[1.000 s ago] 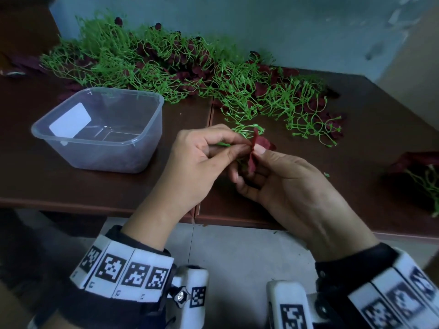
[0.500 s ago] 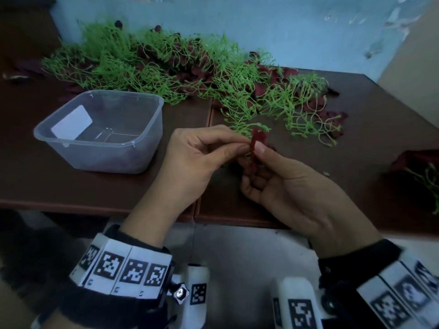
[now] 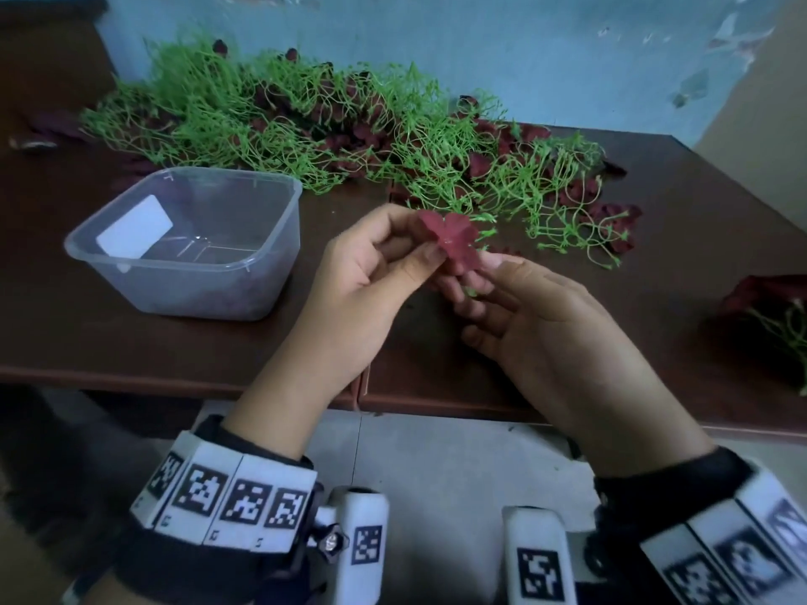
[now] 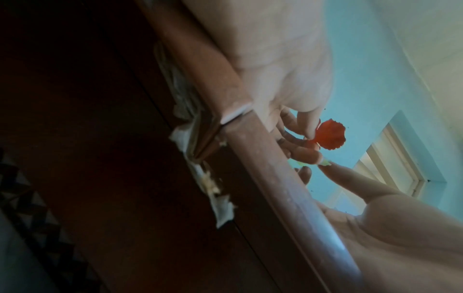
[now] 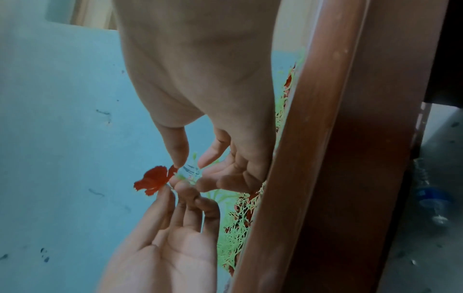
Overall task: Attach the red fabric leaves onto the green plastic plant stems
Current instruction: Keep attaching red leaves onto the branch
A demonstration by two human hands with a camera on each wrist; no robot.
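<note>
A dark red fabric leaf [image 3: 454, 238] is held up flat above the brown table [image 3: 655, 342], between both hands. My left hand [image 3: 430, 251] pinches its left side with thumb and forefinger. My right hand [image 3: 482, 277] is under the leaf, thumb at its lower right edge. The right fingers curl round a thin green stem [image 3: 471, 292], whose tips stick out behind the leaf. In the wrist views the leaf [image 4: 330, 136] [image 5: 152, 180] shows bright red against the blue wall, with a bit of green stem [image 4: 325, 163] at the fingertips.
A long pile of green stems and red leaves [image 3: 327, 124] lies along the back of the table. An open clear plastic tub [image 3: 227, 174] with a white card [image 3: 133, 227] inside stands at the left. Another bunch [image 3: 773, 307] lies at the right edge.
The leaf was folded and edge-on between the fingers; now it is spread flat and faces up. Both hands have moved slightly up and away from the table's front edge.
</note>
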